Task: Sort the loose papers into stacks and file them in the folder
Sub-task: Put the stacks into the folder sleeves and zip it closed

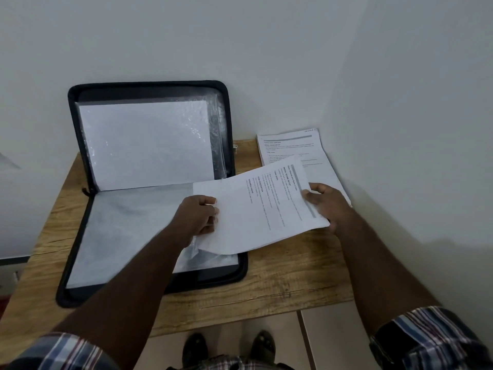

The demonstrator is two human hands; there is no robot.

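Note:
A black zip folder [80,236] lies open on the wooden table, its upper half leaning against the wall with a white sheet [144,145] behind clear plastic. A printed sheet of paper [256,206] hangs tilted over the folder's lower right part, text running sideways. My left hand [198,217] grips its left edge, just above a clear plastic sleeve [192,253] of the lower half. My right hand [324,202] pinches its right edge. A stack of printed papers [290,149] rests at the table's back right corner.
The wooden table [280,281] stands in a corner between two white walls. Its front edge runs below the folder, with tiled floor and my feet [229,348] beneath. A narrow strip of bare wood lies right of the folder.

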